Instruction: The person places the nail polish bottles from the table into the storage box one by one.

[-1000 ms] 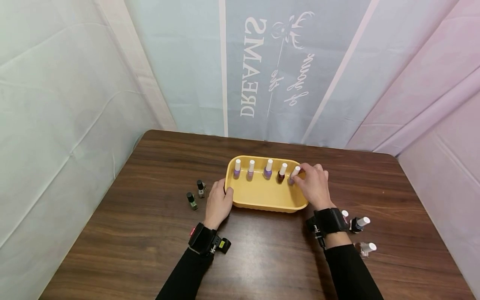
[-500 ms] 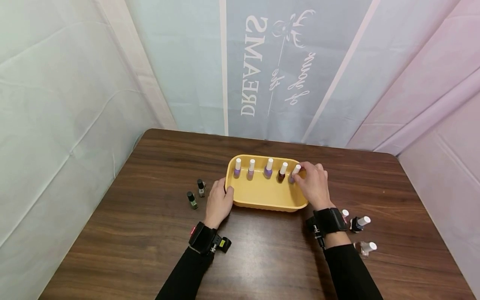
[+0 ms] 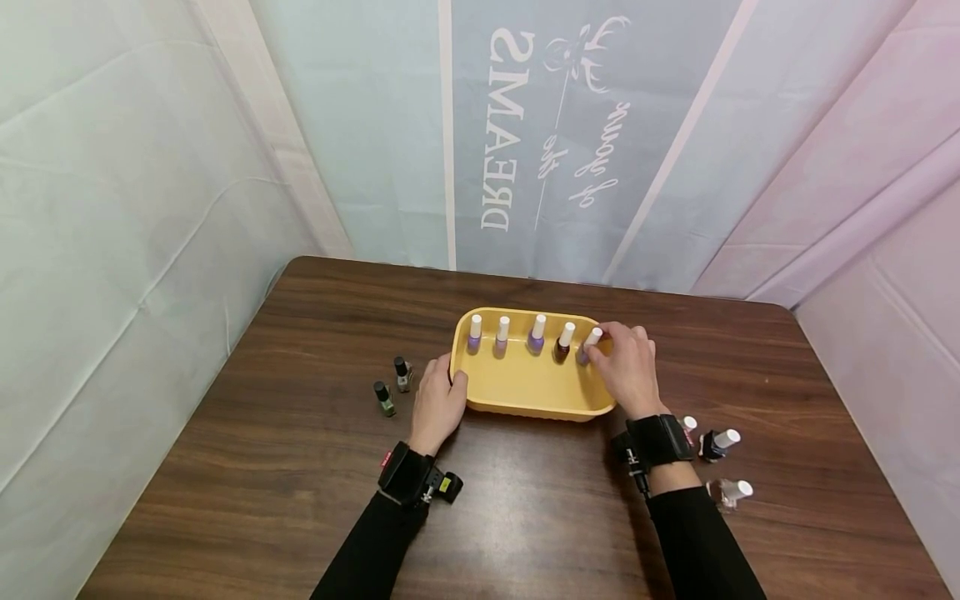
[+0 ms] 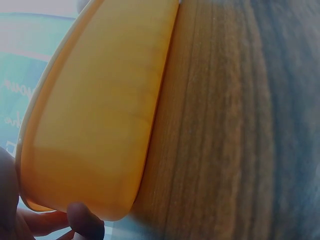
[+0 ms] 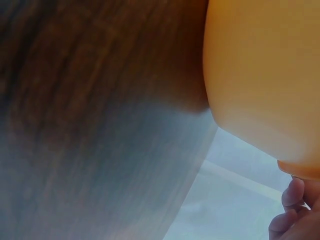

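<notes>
A yellow tray (image 3: 525,388) lies on the wooden table, with several white-capped nail polish bottles standing in a row along its far side. My left hand (image 3: 438,407) grips the tray's left end, thumb over the rim; in the left wrist view, fingers (image 4: 86,221) curl at the tray's corner. At the right end of the row, my right hand (image 3: 630,368) pinches a pale purple nail polish bottle (image 3: 592,337), which leans slightly right. Beside it in the row is a dark red bottle (image 3: 562,346). The right wrist view shows the tray's outer wall (image 5: 265,65), hiding the pinched bottle.
Two black-capped bottles, one clear-looking (image 3: 402,375) and one green (image 3: 384,399), are left of the tray. Near my right wrist are a dark bottle (image 3: 718,445), a clear-looking one (image 3: 731,493) and a partly hidden white-capped one (image 3: 688,425). Fabric backdrops surround the table (image 3: 525,517).
</notes>
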{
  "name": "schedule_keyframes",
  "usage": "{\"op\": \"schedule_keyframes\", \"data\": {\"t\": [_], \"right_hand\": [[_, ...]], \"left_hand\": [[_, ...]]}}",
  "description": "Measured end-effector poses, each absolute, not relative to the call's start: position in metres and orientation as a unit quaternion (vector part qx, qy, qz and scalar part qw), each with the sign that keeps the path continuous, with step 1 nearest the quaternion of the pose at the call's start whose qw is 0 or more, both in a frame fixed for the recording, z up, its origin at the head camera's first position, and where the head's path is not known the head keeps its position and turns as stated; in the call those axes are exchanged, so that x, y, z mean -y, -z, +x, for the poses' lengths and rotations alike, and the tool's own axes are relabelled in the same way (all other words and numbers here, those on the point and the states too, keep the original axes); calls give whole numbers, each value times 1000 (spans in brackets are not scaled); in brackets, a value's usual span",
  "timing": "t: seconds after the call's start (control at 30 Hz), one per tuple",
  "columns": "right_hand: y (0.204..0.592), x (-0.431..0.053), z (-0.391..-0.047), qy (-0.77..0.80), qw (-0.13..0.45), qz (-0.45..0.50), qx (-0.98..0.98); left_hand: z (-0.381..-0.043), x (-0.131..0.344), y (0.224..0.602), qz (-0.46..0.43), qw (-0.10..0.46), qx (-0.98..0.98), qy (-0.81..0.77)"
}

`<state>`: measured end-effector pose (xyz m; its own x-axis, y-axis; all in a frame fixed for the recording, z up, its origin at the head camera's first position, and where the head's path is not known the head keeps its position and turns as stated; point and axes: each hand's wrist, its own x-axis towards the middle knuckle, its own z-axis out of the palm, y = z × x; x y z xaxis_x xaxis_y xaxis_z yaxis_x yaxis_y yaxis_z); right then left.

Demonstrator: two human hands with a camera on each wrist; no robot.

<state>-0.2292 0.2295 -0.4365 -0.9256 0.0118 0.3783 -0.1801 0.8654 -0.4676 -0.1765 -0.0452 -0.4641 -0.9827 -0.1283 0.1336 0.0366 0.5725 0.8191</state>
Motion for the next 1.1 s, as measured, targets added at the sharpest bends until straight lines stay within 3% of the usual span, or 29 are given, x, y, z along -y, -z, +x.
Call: {"op": "schedule_keyframes", "data": {"t": [1.1], "right_hand": [[433, -231, -227, -288, 205, 42, 935]], "left_hand": [[-177, 44, 464, 30, 88, 883, 460]]}}
